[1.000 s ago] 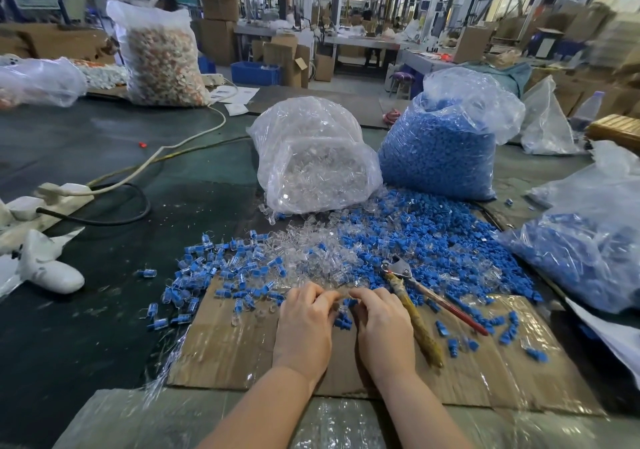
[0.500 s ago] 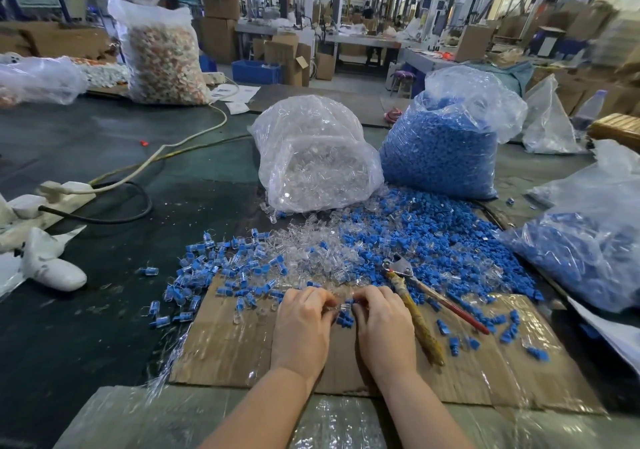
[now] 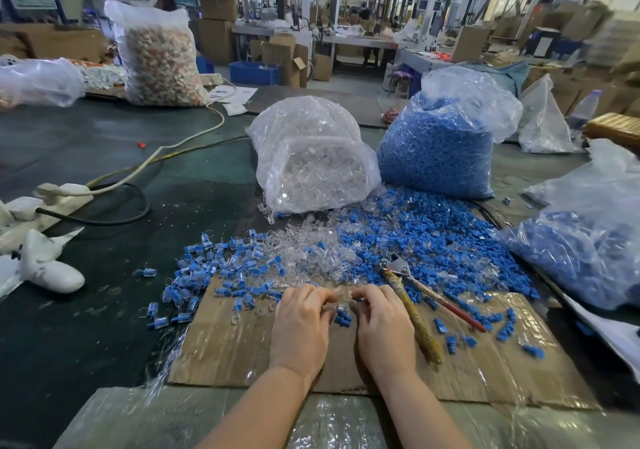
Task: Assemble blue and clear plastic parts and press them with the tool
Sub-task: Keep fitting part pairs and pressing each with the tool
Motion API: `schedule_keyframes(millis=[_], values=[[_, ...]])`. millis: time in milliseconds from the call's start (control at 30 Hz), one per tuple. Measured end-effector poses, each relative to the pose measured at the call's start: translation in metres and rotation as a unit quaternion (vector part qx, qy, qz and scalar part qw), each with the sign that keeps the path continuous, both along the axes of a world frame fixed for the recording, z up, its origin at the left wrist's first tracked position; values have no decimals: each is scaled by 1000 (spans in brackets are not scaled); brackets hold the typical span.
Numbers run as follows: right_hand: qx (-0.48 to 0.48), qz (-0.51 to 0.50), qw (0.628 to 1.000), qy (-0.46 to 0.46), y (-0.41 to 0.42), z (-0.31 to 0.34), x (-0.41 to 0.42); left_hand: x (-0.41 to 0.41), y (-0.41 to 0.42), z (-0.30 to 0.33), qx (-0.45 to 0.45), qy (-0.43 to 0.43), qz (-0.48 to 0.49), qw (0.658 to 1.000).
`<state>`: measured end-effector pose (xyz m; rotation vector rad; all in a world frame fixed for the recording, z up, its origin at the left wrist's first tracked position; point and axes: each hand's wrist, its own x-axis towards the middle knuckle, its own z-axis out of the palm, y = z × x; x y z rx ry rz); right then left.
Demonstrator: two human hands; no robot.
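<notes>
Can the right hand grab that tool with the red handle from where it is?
Probably yes. The tool lies on the cardboard just beside the right hand, nothing on top of it. But that hand seems busy pinching a small part, so it would likely drop that first.

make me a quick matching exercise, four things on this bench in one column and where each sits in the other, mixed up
Things:
1. clear bag of blue plastic parts
2. clear bag of transparent plastic parts
3. pliers-like tool with worn handles
4. white power strip

Places:
A. far left of the bench
B. just right of the right hand
C. behind the loose pile, centre
D. behind the loose pile, right of centre

Pairs: 1-D, 2-C, 3-B, 4-A
</notes>
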<state>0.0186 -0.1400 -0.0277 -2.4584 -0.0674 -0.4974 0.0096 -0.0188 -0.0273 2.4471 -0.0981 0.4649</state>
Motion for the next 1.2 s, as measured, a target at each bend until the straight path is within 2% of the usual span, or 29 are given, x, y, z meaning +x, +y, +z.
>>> schedule_keyframes(millis=[267, 533, 900, 1067, 1200], values=[[-6, -8, 1000, -1, 1, -1, 1, -2, 0, 5, -82, -14, 31, 996], [-34, 18, 999, 20, 0, 1, 0, -2, 1, 5, -60, -11, 24, 998], [-15, 9, 1000, 10, 1, 1, 0, -3, 1, 8, -68, -20, -1, 998], [-9, 4, 1000, 14, 1, 2, -2, -2, 1, 6, -42, -29, 19, 999], [-13, -4, 1000, 0, 1, 4, -3, -2, 1, 6, -60, -28, 23, 998]])
